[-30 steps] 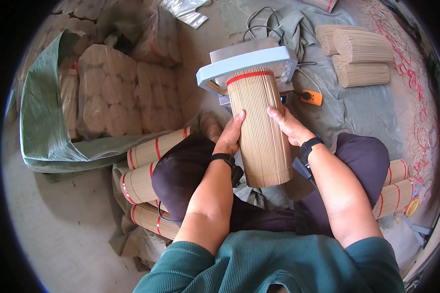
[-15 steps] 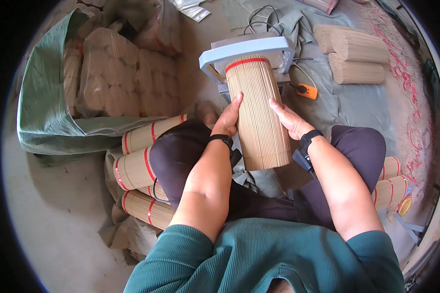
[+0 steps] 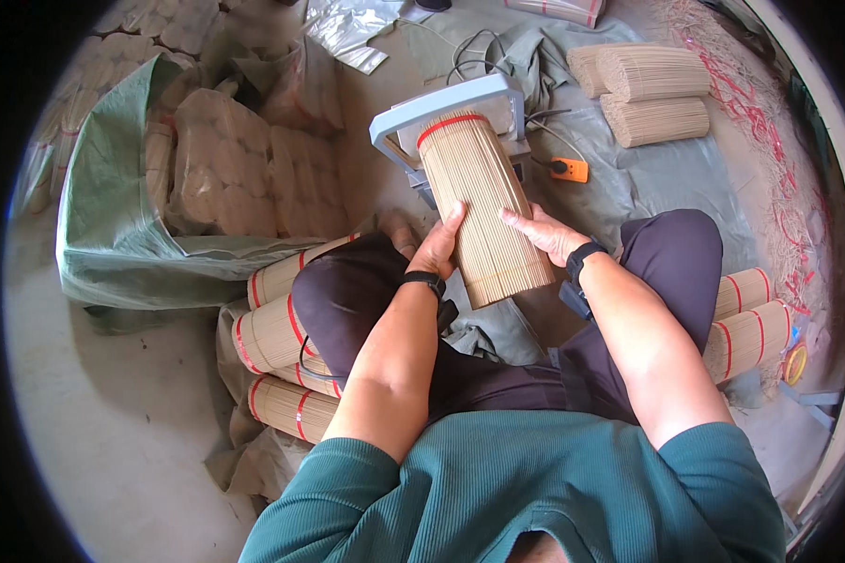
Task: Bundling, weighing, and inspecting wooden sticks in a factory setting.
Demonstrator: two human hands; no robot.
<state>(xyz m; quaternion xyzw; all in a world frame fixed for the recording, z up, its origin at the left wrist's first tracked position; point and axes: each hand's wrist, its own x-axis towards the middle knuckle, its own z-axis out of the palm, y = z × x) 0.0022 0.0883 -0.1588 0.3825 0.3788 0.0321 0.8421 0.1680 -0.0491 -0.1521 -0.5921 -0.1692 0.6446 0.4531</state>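
A thick bundle of thin wooden sticks (image 3: 483,206) lies between my two hands, tilted with its far end to the left. A red band circles it near that far end. My left hand (image 3: 437,246) presses its left side, thumb on top. My right hand (image 3: 556,236) grips the right side, thumb stretched over the sticks. Both sets of fingers are partly hidden beneath the bundle. The far end rests at the blue-grey arched frame (image 3: 446,94) of a machine standing before me; the bundle hides part of it.
Red-banded bundles (image 3: 277,333) lie by my left knee, others (image 3: 751,338) by my right. Unbanded bundles (image 3: 652,117) sit far right on a grey-green sheet. A green sack (image 3: 113,188) holds wrapped bundles. An orange power socket (image 3: 570,170) and cables lie beside the machine.
The whole view has shifted slightly. The bundle leans a little more to the left at its far end. Both hands keep hold of it.
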